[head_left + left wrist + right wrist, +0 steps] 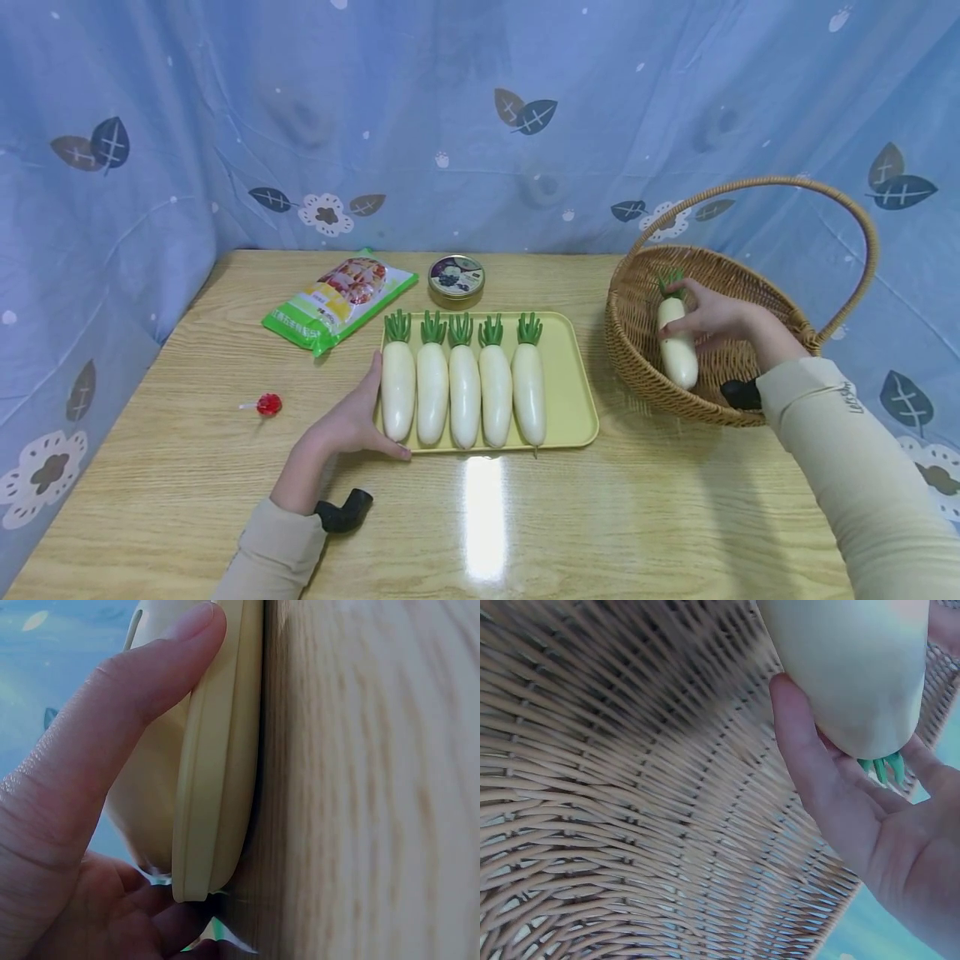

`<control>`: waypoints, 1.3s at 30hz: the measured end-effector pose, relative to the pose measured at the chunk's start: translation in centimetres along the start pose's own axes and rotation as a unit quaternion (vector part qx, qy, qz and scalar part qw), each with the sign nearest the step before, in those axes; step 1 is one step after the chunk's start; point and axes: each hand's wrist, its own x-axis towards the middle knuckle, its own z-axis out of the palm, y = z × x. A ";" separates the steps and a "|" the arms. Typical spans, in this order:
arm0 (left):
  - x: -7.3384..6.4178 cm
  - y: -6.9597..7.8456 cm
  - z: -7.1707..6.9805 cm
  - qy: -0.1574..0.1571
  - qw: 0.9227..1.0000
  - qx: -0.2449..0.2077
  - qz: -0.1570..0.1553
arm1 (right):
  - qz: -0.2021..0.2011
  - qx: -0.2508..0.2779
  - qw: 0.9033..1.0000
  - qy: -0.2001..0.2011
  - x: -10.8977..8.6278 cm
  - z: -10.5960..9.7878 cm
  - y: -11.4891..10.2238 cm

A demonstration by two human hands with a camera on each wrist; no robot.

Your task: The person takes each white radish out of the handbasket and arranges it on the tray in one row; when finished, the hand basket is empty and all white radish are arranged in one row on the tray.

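Observation:
Inside the wicker basket (637,367), my right hand (716,317) grips a white radish (678,362) with green leaf stubs. The right wrist view shows the fingers and thumb wrapped about the radish (855,667), with woven wicker behind it. My left hand (356,421) holds the near left corner of a pale yellow tray (570,392). Its thumb lies on the tray's rim (206,795) in the left wrist view, and the other fingers reach along the far side. Several white radishes (463,392) lie side by side on the tray, leaves pointing away from me.
Behind the tray stand a round tin (456,279) and a green-and-white food packet (341,300). A red lollipop (268,405) lies on the wooden table (187,492) at left. The basket's tall handle (787,180) arches over its opening. A blue patterned curtain (450,117) encloses the table.

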 end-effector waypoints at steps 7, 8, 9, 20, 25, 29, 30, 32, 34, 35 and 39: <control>-0.1 0.2 -0.2 0.001 1.000 -0.001 -0.005 | -0.040 -0.008 0.999 0.015 -0.9 -0.3 -1.0; -0.1 0.2 -0.2 0.000 1.000 -0.001 -0.006 | -0.045 -0.007 0.999 0.018 -1.1 -0.4 -1.1; 0.0 0.2 -0.2 0.000 1.000 0.000 -0.007 | -0.050 -0.010 0.998 0.022 -1.4 -0.4 -1.3; 0.0 0.1 -0.1 0.000 1.000 0.000 0.002 | -0.063 -0.041 0.993 0.088 -3.3 -1.0 -2.6; -0.1 0.2 -0.1 -0.002 1.000 0.000 -0.001 | -0.069 -0.037 0.992 0.097 -4.2 -0.8 -2.9; -0.1 0.2 -0.2 -0.002 1.000 0.000 -0.001 | -0.074 -0.030 0.993 0.092 -4.9 -0.6 -2.9; -0.1 0.2 -0.2 -0.002 1.000 0.000 -0.001 | -0.075 -0.031 0.992 0.091 -5.0 -0.5 -3.0; 0.0 0.2 -0.1 -0.001 1.000 0.001 -0.003 | -0.082 -0.037 0.992 0.090 -5.4 -0.3 -3.1; 0.0 0.2 -0.1 -0.001 1.000 0.000 -0.003 | -0.087 -0.043 0.991 0.089 -5.7 -0.1 -3.2; 0.0 0.2 -0.1 -0.002 1.000 -0.001 -0.003 | -0.090 -0.046 0.991 0.090 -5.9 0.0 -3.3; 0.1 0.1 -0.1 -0.001 1.000 -0.001 -0.002 | -0.098 -0.052 0.989 0.100 -6.5 0.6 -3.7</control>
